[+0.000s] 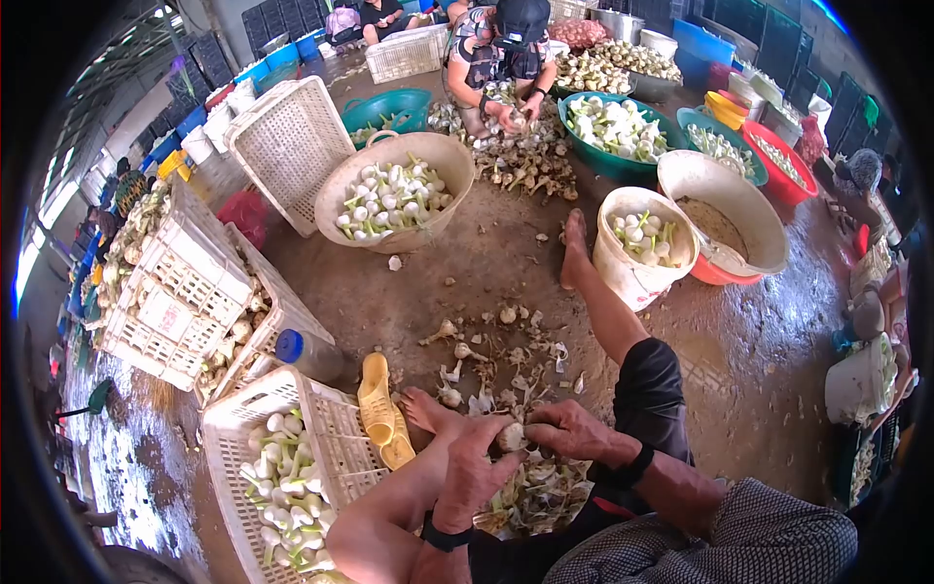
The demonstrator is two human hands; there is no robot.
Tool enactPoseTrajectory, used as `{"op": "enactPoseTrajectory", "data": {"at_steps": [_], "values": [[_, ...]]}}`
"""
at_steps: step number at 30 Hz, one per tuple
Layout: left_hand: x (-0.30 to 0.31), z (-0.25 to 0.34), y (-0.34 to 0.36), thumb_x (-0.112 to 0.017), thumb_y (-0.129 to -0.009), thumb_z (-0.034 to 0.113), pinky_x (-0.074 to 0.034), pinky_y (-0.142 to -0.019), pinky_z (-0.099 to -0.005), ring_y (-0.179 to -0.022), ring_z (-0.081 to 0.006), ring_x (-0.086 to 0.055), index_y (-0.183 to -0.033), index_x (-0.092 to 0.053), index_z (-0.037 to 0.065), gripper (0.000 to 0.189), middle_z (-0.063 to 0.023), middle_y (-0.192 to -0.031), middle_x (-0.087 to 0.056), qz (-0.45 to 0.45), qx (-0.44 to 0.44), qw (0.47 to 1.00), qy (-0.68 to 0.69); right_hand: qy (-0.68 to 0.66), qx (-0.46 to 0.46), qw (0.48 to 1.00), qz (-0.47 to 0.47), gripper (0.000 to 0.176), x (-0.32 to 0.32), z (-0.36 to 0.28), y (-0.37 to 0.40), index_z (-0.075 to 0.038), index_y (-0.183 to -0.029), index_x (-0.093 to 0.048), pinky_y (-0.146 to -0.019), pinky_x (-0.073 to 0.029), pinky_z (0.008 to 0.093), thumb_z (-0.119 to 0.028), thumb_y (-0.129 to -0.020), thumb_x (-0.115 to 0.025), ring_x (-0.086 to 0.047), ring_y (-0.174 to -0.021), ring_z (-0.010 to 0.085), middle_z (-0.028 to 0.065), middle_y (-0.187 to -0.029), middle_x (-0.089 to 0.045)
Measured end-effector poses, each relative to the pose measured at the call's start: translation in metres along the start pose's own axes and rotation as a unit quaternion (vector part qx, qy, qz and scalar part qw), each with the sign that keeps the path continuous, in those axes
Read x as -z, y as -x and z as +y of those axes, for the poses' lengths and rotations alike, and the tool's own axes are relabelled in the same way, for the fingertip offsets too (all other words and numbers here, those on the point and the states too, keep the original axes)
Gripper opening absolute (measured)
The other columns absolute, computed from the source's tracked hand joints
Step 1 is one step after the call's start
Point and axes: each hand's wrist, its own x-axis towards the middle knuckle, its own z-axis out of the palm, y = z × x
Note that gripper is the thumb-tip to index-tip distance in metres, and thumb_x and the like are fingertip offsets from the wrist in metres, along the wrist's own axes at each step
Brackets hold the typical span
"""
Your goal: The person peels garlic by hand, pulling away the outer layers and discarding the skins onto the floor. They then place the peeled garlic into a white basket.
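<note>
My left hand [473, 467] and my right hand [569, 431] meet low in the middle of the head view, both gripping one whitish garlic bulb [511, 437]. The bulb sits between the fingertips of both hands, above a pile of peelings [537, 492] on the ground between my legs. A black band is on each wrist. My bare left foot [428, 410] rests beside a yellow sandal [379, 409], and my right leg [603, 311] stretches out toward a white bucket.
A white crate [326, 414] of bulbs stands at my left. A beige basket [394, 190] and white bucket [642, 248] hold peeled bulbs. Green and orange tubs lie at the far right. Another person [501, 58] sits across, by a heap of bulbs.
</note>
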Motion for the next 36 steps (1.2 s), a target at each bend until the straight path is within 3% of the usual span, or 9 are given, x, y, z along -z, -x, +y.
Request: {"op": "enactPoseTrajectory", "data": {"at_steps": [8, 11, 15, 18, 20, 23, 31, 34, 36], "values": [[-0.005, -0.001, 0.000, -0.079, -0.066, 0.004, -0.052, -0.083, -0.0391, -0.097, -0.0332, -0.064, -0.110, -0.061, 0.002, 0.047, -0.0172, -0.104, -0.065, -0.004, 0.006, 1.000, -0.028, 0.110, 0.117, 0.986, 0.047, 0.018, -0.003, 0.016, -0.006, 0.003, -0.087, -0.062, -0.059, -0.047, 0.0388, -0.014, -0.087, -0.057, -0.060, -0.060, 0.0241, 0.0196, -0.068, -0.059], [-0.005, -0.002, -0.001, -0.080, -0.066, 0.005, -0.052, -0.082, -0.0389, -0.097, -0.0331, -0.064, -0.109, -0.061, 0.002, 0.047, -0.0167, -0.104, -0.065, 0.005, 0.007, 0.999, -0.032, 0.118, 0.099, 0.986, 0.067, 0.016, -0.007, 0.009, -0.005, 0.003, -0.087, -0.062, -0.060, -0.047, 0.0403, -0.013, -0.085, -0.057, -0.061, -0.062, 0.0278, 0.0207, -0.069, -0.060], [-0.005, -0.003, 0.000, -0.080, -0.067, 0.007, -0.052, -0.081, -0.0382, -0.095, -0.0324, -0.064, -0.108, -0.061, 0.002, 0.046, -0.0159, -0.103, -0.065, 0.009, 0.020, 1.000, -0.016, 0.091, 0.100, 0.988, 0.069, 0.017, -0.006, 0.012, -0.007, 0.003, -0.087, -0.063, -0.060, -0.048, 0.0407, -0.013, -0.085, -0.057, -0.061, -0.061, 0.0278, 0.0211, -0.069, -0.059], [-0.004, 0.001, -0.002, -0.080, -0.068, 0.007, -0.052, -0.079, -0.0378, -0.092, -0.0317, -0.064, -0.108, -0.061, 0.002, 0.044, -0.0152, -0.100, -0.065, 0.012, 0.021, 1.000, -0.010, 0.058, 0.096, 0.991, 0.073, 0.018, -0.005, 0.012, -0.005, 0.002, -0.085, -0.062, -0.057, -0.046, 0.0383, -0.014, -0.087, -0.056, -0.058, -0.058, 0.0227, 0.0158, -0.064, -0.059], [-0.002, 0.000, -0.002, -0.079, -0.069, 0.008, -0.052, -0.079, -0.0378, -0.092, -0.0314, -0.064, -0.108, -0.062, 0.002, 0.043, -0.0150, -0.100, -0.065, 0.011, 0.043, 0.999, 0.006, -0.053, -0.002, 0.997, 0.062, 0.022, -0.007, 0.005, 0.000, 0.002, -0.083, -0.062, -0.053, -0.043, 0.0345, -0.018, -0.091, -0.057, -0.053, -0.055, 0.0153, 0.0078, -0.060, -0.056], [-0.001, 0.000, -0.001, -0.079, -0.070, 0.008, -0.051, -0.079, -0.0377, -0.092, -0.0308, -0.063, -0.107, -0.062, 0.002, 0.042, -0.0145, -0.099, -0.064, 0.007, 0.057, 0.998, 0.017, -0.088, 0.018, 0.995, 0.045, 0.026, -0.006, 0.002, 0.005, 0.001, -0.081, -0.062, -0.052, -0.041, 0.0307, -0.022, -0.093, -0.058, -0.050, -0.057, 0.0098, 0.0026, -0.061, -0.054], [-0.002, 0.001, 0.001, -0.079, -0.069, 0.008, -0.051, -0.079, -0.0351, -0.091, -0.0278, -0.063, -0.108, -0.062, 0.002, 0.043, -0.0140, -0.100, -0.064, 0.007, 0.057, 0.998, 0.014, -0.021, 0.053, 0.995, 0.083, 0.025, -0.011, 0.010, 0.003, 0.003, -0.084, -0.061, -0.055, -0.043, 0.0318, -0.020, -0.092, -0.060, -0.053, -0.061, 0.0115, 0.0047, -0.064, -0.056], [-0.003, -0.001, 0.005, -0.080, -0.070, 0.006, -0.052, -0.079, -0.0304, -0.092, -0.0199, -0.063, -0.111, -0.061, 0.002, 0.045, -0.0104, -0.100, -0.065, -0.003, 0.109, 0.990, 0.087, 0.018, 0.066, 0.992, 0.103, 0.023, -0.012, 0.019, -0.002, 0.003, -0.084, -0.061, -0.056, -0.044, 0.0354, -0.019, -0.089, -0.060, -0.055, -0.060, 0.0170, 0.0099, -0.064, -0.057], [-0.006, 0.000, 0.008, -0.080, -0.073, 0.002, -0.053, -0.079, -0.0270, -0.094, -0.0134, -0.062, -0.116, -0.059, 0.000, 0.048, -0.0073, -0.104, -0.064, 0.013, 0.189, 0.939, 0.287, 0.065, 0.087, 0.987, 0.117, 0.021, -0.013, 0.039, -0.009, 0.003, -0.083, -0.061, -0.057, -0.045, 0.0374, -0.018, -0.087, -0.060, -0.056, -0.059, 0.0212, 0.0135, -0.065, -0.058]]}}
